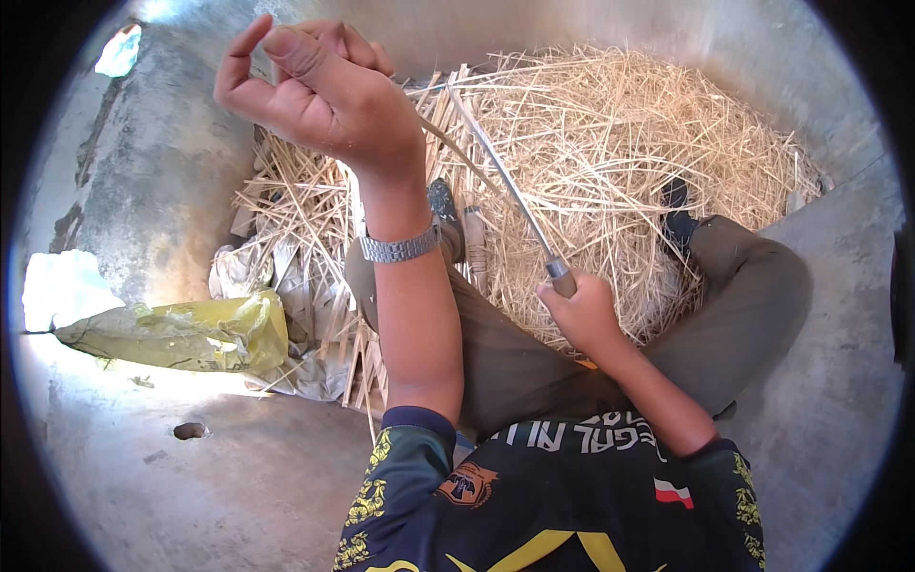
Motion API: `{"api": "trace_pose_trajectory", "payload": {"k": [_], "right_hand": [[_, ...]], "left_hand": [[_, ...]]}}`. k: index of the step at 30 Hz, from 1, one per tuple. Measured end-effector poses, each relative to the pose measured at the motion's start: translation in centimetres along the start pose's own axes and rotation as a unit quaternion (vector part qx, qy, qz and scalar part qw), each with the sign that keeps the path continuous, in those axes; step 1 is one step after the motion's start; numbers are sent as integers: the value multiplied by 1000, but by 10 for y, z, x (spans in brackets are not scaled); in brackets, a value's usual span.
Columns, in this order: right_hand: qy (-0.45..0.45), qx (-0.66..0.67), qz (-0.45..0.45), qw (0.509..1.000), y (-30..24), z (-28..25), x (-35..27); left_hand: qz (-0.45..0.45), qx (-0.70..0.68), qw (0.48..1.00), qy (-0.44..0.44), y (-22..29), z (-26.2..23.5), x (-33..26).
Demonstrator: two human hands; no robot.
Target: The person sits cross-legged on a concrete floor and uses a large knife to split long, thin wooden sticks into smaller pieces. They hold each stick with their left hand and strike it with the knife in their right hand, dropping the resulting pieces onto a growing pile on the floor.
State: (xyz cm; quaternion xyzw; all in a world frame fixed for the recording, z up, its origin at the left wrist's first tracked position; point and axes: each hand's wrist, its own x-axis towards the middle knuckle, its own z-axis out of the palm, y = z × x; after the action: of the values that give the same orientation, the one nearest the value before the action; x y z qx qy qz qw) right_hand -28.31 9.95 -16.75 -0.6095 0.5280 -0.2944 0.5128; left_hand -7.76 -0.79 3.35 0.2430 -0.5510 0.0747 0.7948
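Head view: seated cross-legged on concrete floor (191, 496), straw-like strips pile (610, 153) heaped right in front of legs, within easy reach of both hands.

Right hand (583, 313) closed tight around handle of long knife (515, 195); blade angled up and away over pile toward far side, probably kept pointing off the body for safety. Grip full fist, no gap between fingers.

Left hand (315, 91) raised above pile, fingers curled inward, thumb against fingertips as if pinching a thin strip (457, 153) that trails down toward blade; actual contact with strip hard to confirm. Metal wristwatch (398, 248) on left wrist.

Yellow plastic bag (186, 334) lying on floor at left, beside crumpled grey sheeting (286, 296) under near-left edge of pile, likely a ground cover. Small hole (191, 431) in floor near bag. Scrap of white plastic (119, 50) at far-left corner.
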Motion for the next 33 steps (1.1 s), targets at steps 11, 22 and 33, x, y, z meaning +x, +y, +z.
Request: {"api": "trace_pose_trajectory", "payload": {"k": [11,22,33], "right_hand": [[-24,-108,71,991,77,33,40],[-11,61,-106,992,-45,27,41],[-24,-108,276,955,197,42,96]], "left_hand": [[47,66,997,3,-2,4,1],[-13,-22,993,114,14,16,0],[0,13,997,76,-1,-16,5]]}}
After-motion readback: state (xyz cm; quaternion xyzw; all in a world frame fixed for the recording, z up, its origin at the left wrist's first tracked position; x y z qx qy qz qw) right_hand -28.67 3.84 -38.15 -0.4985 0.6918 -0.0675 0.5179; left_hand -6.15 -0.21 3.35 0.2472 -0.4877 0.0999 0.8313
